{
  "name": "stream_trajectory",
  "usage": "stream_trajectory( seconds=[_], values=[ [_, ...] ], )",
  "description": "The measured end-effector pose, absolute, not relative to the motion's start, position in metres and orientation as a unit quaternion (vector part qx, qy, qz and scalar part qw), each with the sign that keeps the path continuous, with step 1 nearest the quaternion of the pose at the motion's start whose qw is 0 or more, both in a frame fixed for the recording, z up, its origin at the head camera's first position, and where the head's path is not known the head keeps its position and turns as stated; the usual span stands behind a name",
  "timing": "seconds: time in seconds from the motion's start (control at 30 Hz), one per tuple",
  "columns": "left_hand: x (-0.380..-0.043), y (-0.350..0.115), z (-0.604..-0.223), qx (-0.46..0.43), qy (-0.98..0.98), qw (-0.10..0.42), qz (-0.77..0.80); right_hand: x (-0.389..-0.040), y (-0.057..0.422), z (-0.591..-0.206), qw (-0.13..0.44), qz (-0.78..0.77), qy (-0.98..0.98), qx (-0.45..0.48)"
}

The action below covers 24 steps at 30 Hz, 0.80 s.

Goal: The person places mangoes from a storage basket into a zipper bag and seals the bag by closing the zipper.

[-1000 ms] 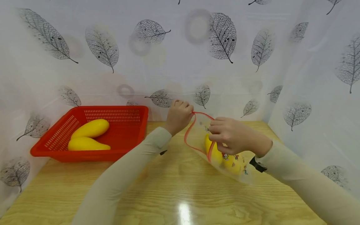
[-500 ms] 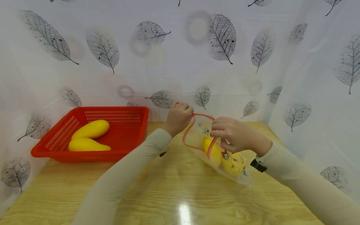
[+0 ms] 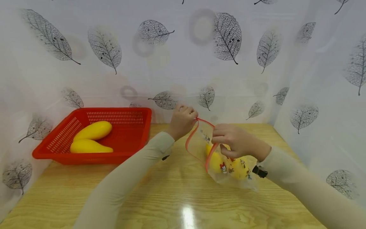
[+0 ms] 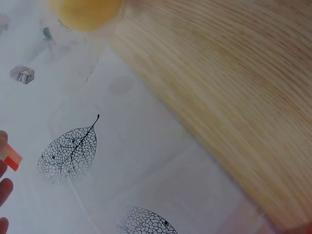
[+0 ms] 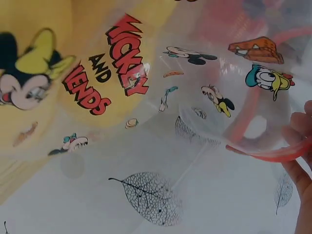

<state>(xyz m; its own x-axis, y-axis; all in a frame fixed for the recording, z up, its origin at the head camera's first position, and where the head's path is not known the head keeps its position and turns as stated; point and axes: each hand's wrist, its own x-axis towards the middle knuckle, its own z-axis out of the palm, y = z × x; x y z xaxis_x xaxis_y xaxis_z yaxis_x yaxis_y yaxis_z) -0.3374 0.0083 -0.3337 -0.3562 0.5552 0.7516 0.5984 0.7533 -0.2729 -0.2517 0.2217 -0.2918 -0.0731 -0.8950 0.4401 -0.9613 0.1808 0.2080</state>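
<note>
A clear zip bag [image 3: 227,183] printed with cartoon figures hangs by its red-orange rim between the hands, its mouth spread apart. Inside it lie yellow mangoes [image 3: 214,163], low in the bag at the table top; how many is hard to tell. My left hand [image 3: 183,121] pinches the rim's far left corner, and that rim [image 4: 12,158] shows at the left wrist view's edge. The right hand [image 3: 235,140] grips the rim on the opposite side, partly hiding the fruit. In the right wrist view, fingers [image 5: 301,131] hold the red rim beside the printed film.
A red plastic basket [image 3: 127,156] stands at the left with two yellow mangoes [image 3: 92,131] in it. Below everything is a wooden table top [image 3: 160,197]. A white leaf-patterned curtain [image 3: 177,70] encloses the back and sides.
The right hand has shifted slightly left and down with its side of the rim. The bag's near rim hangs lower, and its film and mangoes have settled a little. The left hand has dipped slightly.
</note>
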Motion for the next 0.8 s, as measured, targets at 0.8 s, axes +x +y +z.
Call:
stream_trajectory(
  seconds=[0.8],
  values=[
    [-0.306, -0.034, -0.323, -0.348, -0.904, 0.249, -0.009, -0.244, 0.206, -0.283, 0.261, 0.008, -0.714, 0.650]
  ],
)
